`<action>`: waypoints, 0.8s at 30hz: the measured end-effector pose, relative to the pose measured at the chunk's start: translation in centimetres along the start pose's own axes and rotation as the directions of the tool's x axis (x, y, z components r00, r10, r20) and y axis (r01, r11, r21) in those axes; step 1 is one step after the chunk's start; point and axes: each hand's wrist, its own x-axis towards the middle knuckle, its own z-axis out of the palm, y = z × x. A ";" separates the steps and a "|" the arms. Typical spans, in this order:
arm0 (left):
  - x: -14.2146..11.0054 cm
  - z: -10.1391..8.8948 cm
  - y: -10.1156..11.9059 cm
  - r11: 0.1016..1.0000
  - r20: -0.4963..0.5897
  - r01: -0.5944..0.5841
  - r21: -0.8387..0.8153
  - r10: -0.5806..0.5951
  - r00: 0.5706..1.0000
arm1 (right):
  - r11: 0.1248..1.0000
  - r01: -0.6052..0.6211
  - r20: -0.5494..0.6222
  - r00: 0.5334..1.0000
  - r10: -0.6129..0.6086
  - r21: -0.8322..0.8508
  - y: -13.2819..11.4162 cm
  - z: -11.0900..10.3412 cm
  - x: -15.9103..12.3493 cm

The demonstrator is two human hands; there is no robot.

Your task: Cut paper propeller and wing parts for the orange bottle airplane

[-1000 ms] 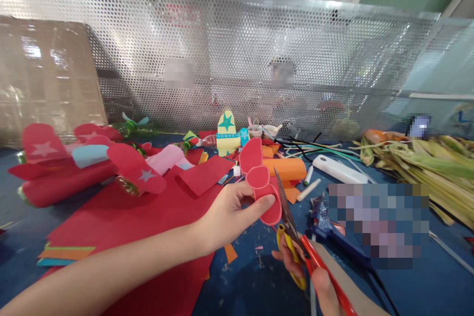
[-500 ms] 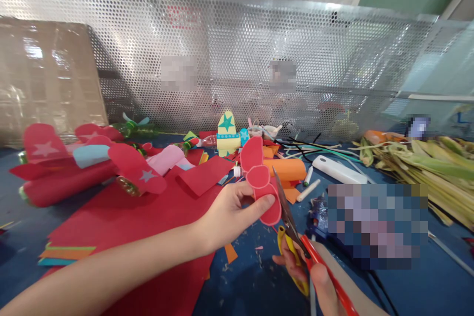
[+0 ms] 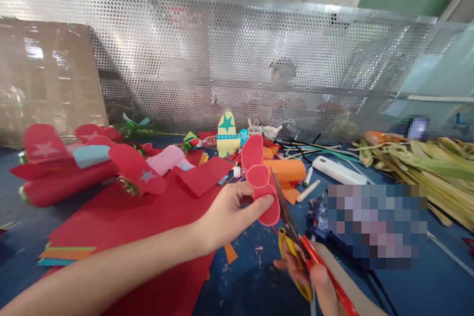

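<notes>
One red paper cutout (image 3: pixel 258 176) appears mostly trimmed to its pale outline; a thin red sliver (image 3: pixel 274 229) at its lower edge may be waste left to remove. The left hand (image 3: pixel 229 215) pinches the cutout above the bench (image 3: pixel 255 281), thumb in front. Apart from it, the right hand (image 3: pixel 321 281) grips the scissors (image 3: pixel 288 219), blades just beside the cutout's edge.

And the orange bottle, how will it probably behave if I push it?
The orange paper-wrapped bottle would probably roll, since it lies on its side and looks round. It is likely light for its size, as its white cap suggests a plastic bottle. Orange scraps beside it might slow it.
</notes>
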 end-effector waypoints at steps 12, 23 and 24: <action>-0.1 0.0 0.2 0.999 -0.001 0.013 -0.053 -0.013 1.000 | 0.999 -0.027 0.038 0.999 0.026 0.022 0.7 -0.2 -0.2; -0.1 0.1 0.5 0.998 -0.032 0.052 -0.022 -0.052 0.998 | 0.996 -0.080 0.025 0.997 0.079 0.036 -1.4 -0.1 -0.3; 0.0 0.1 0.5 0.998 -0.031 0.051 -0.020 -0.052 0.998 | 0.996 -0.085 0.031 0.996 0.084 0.042 -0.9 -0.1 -0.2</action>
